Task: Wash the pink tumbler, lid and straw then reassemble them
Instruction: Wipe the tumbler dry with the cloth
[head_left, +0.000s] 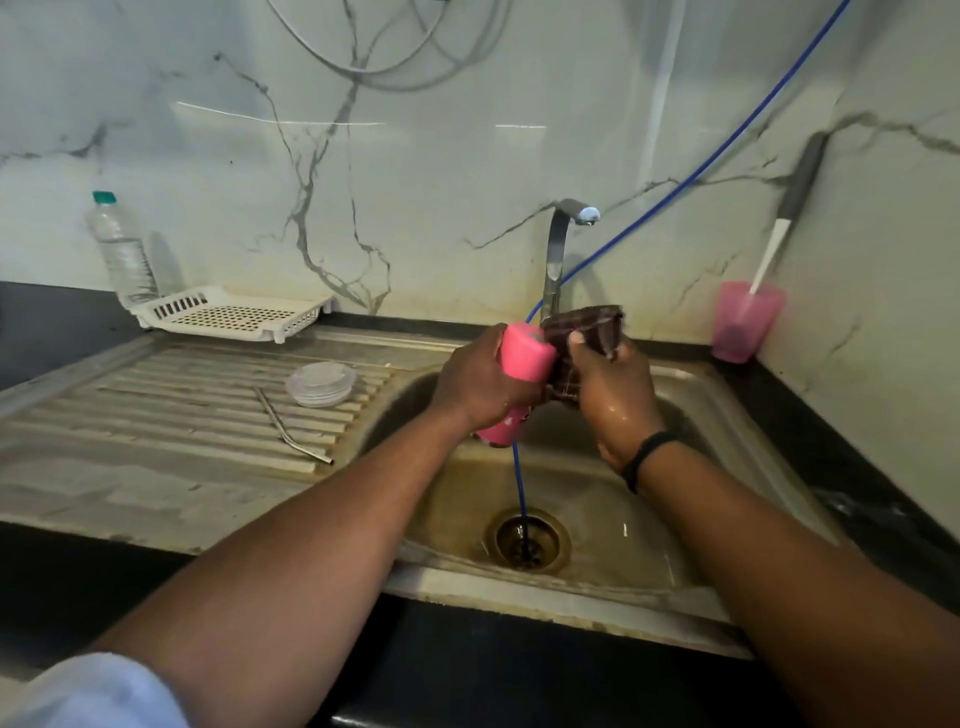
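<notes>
The left hand (475, 382) is wrapped round the middle of the pink tumbler (517, 374), fingers curled about its wall, holding it tilted over the sink (727, 415) with its closed base uppermost and its mouth pointing down and toward the person. Against that raised base the right hand (610, 400) clutches a dark checked cloth (584, 338), folded in its fingers and pressed onto the tumbler just beyond the left hand's hold. That hand looks wet, and this is where the danger lies: a wet wall in a one-handed hold may slip when the cloth pushes sideways, and the tumbler would drop into the basin below the grip, near the drain (527, 540). A blue hose (519, 483) runs down directly under the held tumbler and could snag it. The clear lid (320, 383) and the bent metal straw (291, 423) lie well off to the left of the grip on the ribbed draining board (130, 415); a careless sweep of the left forearm could knock either off it. The tap (563, 244), behind the cloth, shows no running water.
</notes>
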